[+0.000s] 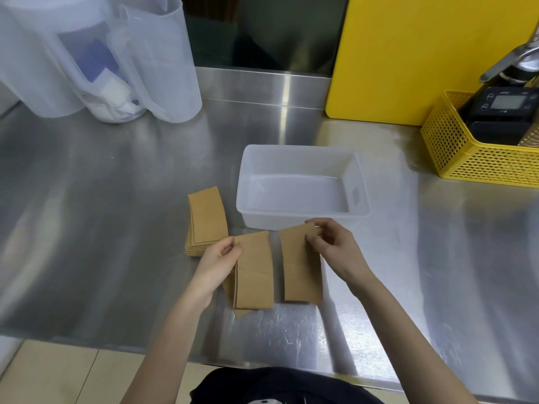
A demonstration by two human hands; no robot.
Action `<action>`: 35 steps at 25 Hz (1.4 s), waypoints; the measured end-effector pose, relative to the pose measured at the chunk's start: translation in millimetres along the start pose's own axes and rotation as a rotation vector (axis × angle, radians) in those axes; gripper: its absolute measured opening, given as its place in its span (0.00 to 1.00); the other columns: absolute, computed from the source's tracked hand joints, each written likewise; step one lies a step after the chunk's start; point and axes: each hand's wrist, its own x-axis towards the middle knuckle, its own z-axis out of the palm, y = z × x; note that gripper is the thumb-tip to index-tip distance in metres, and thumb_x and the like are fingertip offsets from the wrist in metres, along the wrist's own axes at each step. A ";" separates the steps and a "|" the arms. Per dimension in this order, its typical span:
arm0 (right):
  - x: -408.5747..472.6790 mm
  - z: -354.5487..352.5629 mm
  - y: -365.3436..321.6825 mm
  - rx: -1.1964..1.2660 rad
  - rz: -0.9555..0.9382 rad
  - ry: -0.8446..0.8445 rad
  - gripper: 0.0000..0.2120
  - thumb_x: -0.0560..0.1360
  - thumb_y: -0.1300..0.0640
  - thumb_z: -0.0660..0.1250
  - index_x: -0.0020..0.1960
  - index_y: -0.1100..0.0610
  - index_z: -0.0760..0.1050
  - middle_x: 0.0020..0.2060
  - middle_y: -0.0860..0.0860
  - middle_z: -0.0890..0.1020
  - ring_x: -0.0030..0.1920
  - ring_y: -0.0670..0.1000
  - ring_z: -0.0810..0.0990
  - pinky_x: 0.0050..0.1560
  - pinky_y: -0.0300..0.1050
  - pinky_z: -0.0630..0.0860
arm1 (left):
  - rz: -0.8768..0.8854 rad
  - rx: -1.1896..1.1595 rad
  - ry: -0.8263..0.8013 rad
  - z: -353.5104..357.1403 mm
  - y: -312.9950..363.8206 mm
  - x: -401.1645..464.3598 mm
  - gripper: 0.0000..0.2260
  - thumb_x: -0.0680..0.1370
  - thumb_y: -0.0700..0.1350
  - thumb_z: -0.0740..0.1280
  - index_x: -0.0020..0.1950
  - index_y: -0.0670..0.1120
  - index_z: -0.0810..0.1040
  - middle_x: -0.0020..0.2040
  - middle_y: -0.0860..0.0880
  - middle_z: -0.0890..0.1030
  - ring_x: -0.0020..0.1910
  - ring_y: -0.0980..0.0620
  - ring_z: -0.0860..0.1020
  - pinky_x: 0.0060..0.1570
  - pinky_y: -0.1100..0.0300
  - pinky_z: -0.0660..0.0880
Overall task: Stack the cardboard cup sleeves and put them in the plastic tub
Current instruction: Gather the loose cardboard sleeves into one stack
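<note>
A white plastic tub (303,161) stands empty in the middle of the steel counter. To its left lies a neat stack of brown cardboard sleeves (207,220). In front of the tub, my left hand (217,259) grips the top left edge of a small bundle of sleeves (253,272) resting on the counter. My right hand (332,243) pinches the top right corner of a single flat sleeve (300,272) just right of that bundle.
Translucent plastic jugs (157,59) stand at the back left. A yellow cutting board (423,53) leans at the back right, with a yellow mesh basket (472,158) holding a black scale beside it. The counter's front edge runs close to my body.
</note>
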 end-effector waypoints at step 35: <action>24.9 121.8 6.9 -1.016 -0.126 -0.481 0.37 0.67 0.47 0.71 0.71 0.51 0.57 0.65 0.59 0.62 0.67 0.60 0.60 0.68 0.54 0.64 | 0.007 -0.336 0.328 -74.1 -29.1 -45.7 0.12 0.76 0.38 0.61 0.59 0.42 0.74 0.52 0.45 0.79 0.47 0.55 0.77 0.52 0.63 0.72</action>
